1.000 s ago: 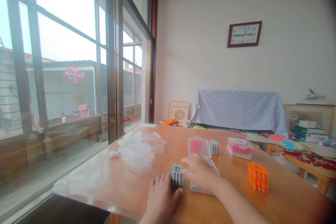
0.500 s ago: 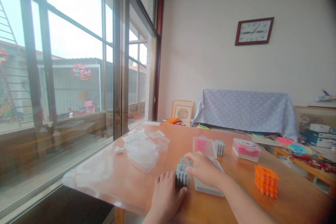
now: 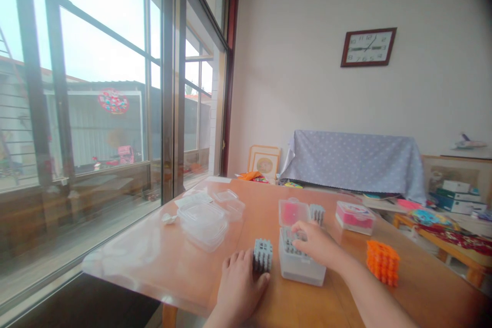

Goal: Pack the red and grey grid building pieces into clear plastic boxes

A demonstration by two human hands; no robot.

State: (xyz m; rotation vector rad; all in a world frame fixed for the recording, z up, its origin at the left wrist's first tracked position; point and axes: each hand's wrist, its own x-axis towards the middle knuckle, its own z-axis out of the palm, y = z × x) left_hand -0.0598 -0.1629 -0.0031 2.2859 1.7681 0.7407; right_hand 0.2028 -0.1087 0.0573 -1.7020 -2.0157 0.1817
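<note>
My left hand point(image 3: 239, 287) rests on the wooden table point(image 3: 338, 302), thumb and fingers around a stack of grey toothed plastic pieces point(image 3: 262, 255) that stands upright. My right hand point(image 3: 314, 242) reaches over an open clear plastic box point(image 3: 299, 267) just right of the stack, fingers curled over grey pieces inside it. What those fingers hold is hidden. A pink-filled clear box point(image 3: 293, 211) stands behind, with another grey stack point(image 3: 317, 213) beside it.
A pile of empty clear boxes and lids point(image 3: 203, 218) lies at the left near the window. An orange stack of pieces point(image 3: 382, 262) stands at the right, a pink box point(image 3: 354, 217) behind it. Cluttered low furniture sits beyond the table's right edge.
My right hand has moved from the top of the grey stack to the right, into the open clear box. My left hand stays at the stack.
</note>
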